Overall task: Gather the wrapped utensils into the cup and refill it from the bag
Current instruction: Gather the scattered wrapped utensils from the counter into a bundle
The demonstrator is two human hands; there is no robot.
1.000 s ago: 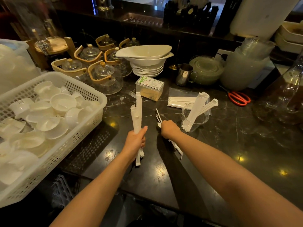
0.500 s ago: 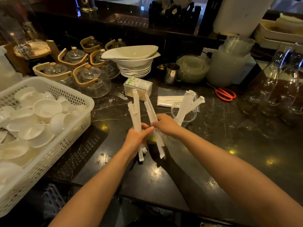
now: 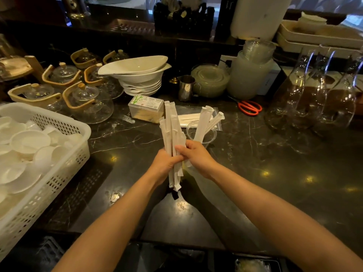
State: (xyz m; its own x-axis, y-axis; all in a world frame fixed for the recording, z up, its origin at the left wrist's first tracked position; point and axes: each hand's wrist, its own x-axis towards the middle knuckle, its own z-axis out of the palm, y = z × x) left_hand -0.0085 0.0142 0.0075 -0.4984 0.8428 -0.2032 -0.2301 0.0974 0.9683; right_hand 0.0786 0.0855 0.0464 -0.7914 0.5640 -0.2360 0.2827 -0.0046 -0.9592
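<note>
A bundle of wrapped utensils (image 3: 171, 124) in white paper sleeves stands upright above the dark counter, gripped from both sides. My left hand (image 3: 164, 163) wraps its lower half and my right hand (image 3: 194, 154) presses against it from the right. Just behind my right hand stands a clear plastic cup (image 3: 211, 134) with two wrapped utensils (image 3: 204, 122) leaning in it. Behind the cup lies a flat clear bag (image 3: 188, 117) holding more white wrapped utensils.
A white basket (image 3: 64, 173) of small white dishes fills the left. Glass teapots (image 3: 88, 101), stacked white bowls (image 3: 137, 75), a toothpick box (image 3: 146, 108), a steel jug (image 3: 185, 88) and red scissors (image 3: 249, 107) stand behind. Glass carafes (image 3: 318, 91) crowd the right.
My right hand lifted a wrapped utensil off the counter and brought it to the bundle in my left hand. Both hands now hold the bundle together.
</note>
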